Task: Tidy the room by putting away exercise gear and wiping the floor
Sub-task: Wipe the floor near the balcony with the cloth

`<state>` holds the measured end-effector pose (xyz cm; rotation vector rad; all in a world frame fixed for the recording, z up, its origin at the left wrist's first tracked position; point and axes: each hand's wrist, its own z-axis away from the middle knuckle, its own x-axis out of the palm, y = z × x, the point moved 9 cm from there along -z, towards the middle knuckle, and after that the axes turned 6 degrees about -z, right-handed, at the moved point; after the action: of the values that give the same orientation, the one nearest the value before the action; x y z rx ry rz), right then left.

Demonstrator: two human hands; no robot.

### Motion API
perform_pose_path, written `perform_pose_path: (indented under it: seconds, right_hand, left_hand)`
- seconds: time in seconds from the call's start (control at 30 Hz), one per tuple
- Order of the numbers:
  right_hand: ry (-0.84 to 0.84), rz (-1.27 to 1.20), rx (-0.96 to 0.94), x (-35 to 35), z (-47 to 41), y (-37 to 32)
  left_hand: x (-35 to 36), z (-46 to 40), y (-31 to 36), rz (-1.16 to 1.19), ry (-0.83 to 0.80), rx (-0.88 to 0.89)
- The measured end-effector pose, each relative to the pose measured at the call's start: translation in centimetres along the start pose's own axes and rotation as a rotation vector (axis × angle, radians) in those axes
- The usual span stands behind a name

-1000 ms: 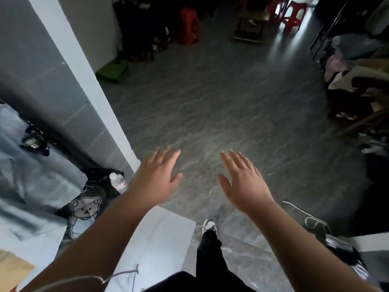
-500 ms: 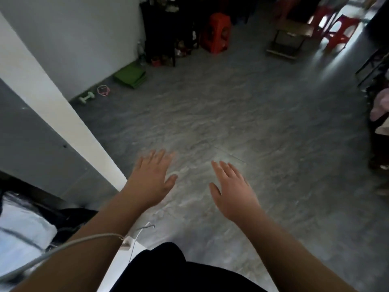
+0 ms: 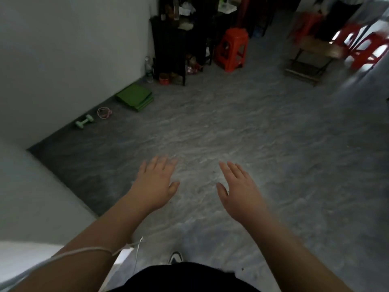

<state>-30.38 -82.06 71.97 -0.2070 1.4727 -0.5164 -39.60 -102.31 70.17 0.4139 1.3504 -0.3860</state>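
Much of what I see is soft with blur, and the dark shelf [image 3: 170,45] at the far wall hides its contents in shadow; I cannot name the small things at its foot beyond a clear bottle [image 3: 148,69] and a red tin [image 3: 164,79]. My own arms are cut off by the bottom edge, and only the toe of one shoe [image 3: 176,257] shows past my dark clothing.

Along the foot of the left wall, on the grey floor [image 3: 273,144], lies the gear. First the pale green dumbbell [image 3: 84,121], its long axis running from near left to far right, roughly along the wall. Just beside it to the right sits a pink coiled band [image 3: 104,112], lying flat; I cannot make out its ends. Further right lies the folded green mat [image 3: 135,97], flat, one long edge close to the wall, short of the shelf.

A red stool [image 3: 232,49] stands upright right of the shelf, a wooden folding chair [image 3: 313,57] beyond it, and more red stools [image 3: 366,47] at the top right corner, blurred.

My left hand [image 3: 154,187] and right hand [image 3: 240,191] reach forward over bare floor, palms down, fingers spread and holding nothing, well apart from the gear. A thin white cord [image 3: 84,252] crosses my left forearm.
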Motion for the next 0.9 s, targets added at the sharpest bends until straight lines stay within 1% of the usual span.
perform_pose_path:
  seconds: [0.1,0.23,0.37,0.5,0.67,0.77,0.9]
  right_hand:
    - [0.008,-0.002,0.022,-1.8,-7.4,1.4]
    - [0.001,-0.003,0.019,-3.7,-17.5,3.8]
    - [0.026,0.004,-0.008,-5.9,-29.6,7.6]
    - [-0.010,0.017,-0.043,-9.8,-41.7,10.4]
    - [0.001,0.059,-0.109,-14.5,-56.1,10.6]
    - [-0.031,0.054,-0.142,-15.2,-63.6,9.8]
    - [-0.038,0.076,-0.155,-15.2,-74.1,9.4]
  left_hand:
    - [-2.3,-8.0,-0.7,0.014,-0.006,-0.011]
    - [-3.6,-18.5,-1.2,0.042,-0.008,-0.021]
    - [-4.8,-30.4,-1.8,0.043,0.027,-0.037]
    - [-8.3,-41.4,-3.0,0.053,0.051,-0.092]
    - [-12.6,-53.5,-5.7,0.088,0.068,-0.169]
    - [-13.7,-59.9,-7.4,0.110,0.057,-0.197]
    - [-14.5,-69.8,-10.8,0.074,0.062,-0.195]
